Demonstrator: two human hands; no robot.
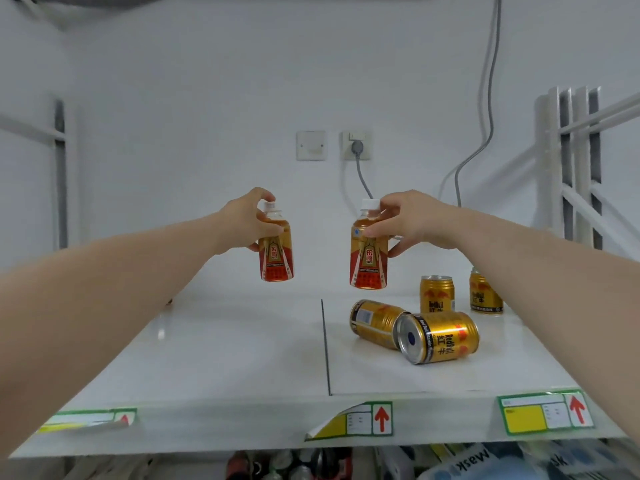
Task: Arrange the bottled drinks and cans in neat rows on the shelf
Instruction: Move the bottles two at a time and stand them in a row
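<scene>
Head cam: L hand [246, 221] grip round L bottle [276, 259], R hand [414, 220] grip round R bottle [369, 266], nr shelf [239, 344] back edge.

Two arms show: the left forearm [121, 271] and the right forearm [536, 251], both bare along all their visible length. The left hand [247, 221] and right hand [410, 221] are bare too, and the forearms are smooth and slender, looking broader toward the near edges of the view.

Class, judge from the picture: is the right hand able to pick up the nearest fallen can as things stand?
Probably not yet: the right hand grips a bottle. The fallen can lies uncovered on the shelf, so the way looks free once the bottle is set down.
</scene>
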